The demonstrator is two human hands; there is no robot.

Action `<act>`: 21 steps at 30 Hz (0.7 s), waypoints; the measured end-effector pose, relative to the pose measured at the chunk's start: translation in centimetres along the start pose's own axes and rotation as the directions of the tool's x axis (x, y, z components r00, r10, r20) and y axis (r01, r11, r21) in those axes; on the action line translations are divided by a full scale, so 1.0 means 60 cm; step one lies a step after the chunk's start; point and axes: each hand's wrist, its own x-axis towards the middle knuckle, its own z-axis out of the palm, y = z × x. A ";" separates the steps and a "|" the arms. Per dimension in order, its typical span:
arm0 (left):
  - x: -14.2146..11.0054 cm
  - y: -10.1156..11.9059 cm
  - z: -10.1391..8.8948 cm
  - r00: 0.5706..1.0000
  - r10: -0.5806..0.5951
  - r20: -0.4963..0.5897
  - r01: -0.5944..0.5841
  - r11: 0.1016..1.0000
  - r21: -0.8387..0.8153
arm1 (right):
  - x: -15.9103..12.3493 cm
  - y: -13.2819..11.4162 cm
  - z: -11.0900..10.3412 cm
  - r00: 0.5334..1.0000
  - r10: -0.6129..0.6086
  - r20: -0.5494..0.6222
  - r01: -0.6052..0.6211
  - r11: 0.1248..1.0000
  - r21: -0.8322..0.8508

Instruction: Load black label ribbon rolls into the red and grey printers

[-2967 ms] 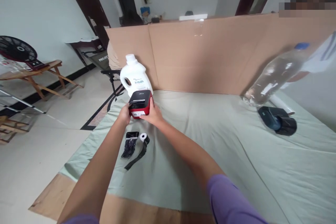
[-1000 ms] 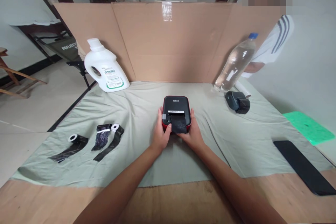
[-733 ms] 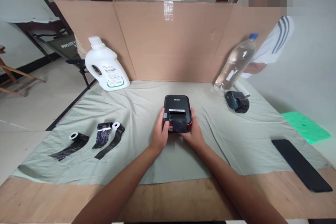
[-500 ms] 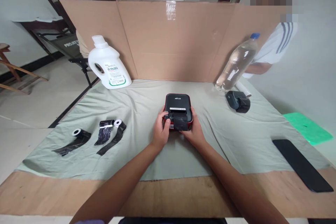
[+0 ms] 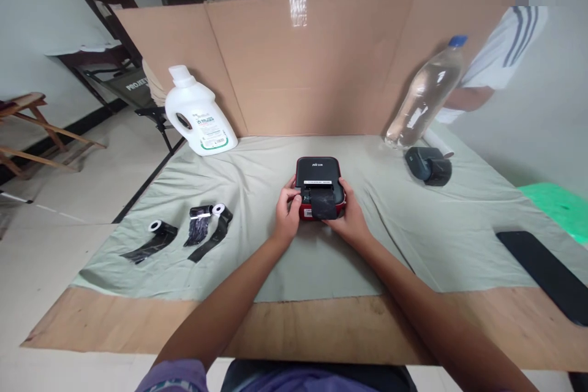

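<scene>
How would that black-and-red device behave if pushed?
The black-and-red device looks boxy, so it probably wouldn't roll. Its hard, moulded look suggests it's stiff. The thin-looking dark strip draped over it might flop.

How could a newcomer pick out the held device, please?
Find the cardboard screen, then the green cloth before it. Mid-cloth, the left hand and right hand hold a boxy black device. Its red sides distinguish it from the dark object near the clear bottle.

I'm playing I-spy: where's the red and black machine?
In the head view, the machine is near the middle, between left hand and right hand.
</scene>
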 end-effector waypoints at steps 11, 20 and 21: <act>0.024 0.008 -0.006 0.999 0.049 0.017 -0.049 0.999 0.019 | -0.003 -0.013 -0.002 0.999 0.040 0.017 -0.039 0.999 -0.023; 0.007 -0.001 0.004 0.998 0.008 -0.062 -0.014 0.996 -0.093 | -0.003 -0.006 0.006 1.000 0.002 -0.023 -0.002 1.000 -0.002; 0.006 0.000 0.003 0.998 0.012 -0.061 -0.018 0.995 -0.099 | -0.003 -0.005 0.006 1.000 0.003 -0.022 -0.003 1.000 0.002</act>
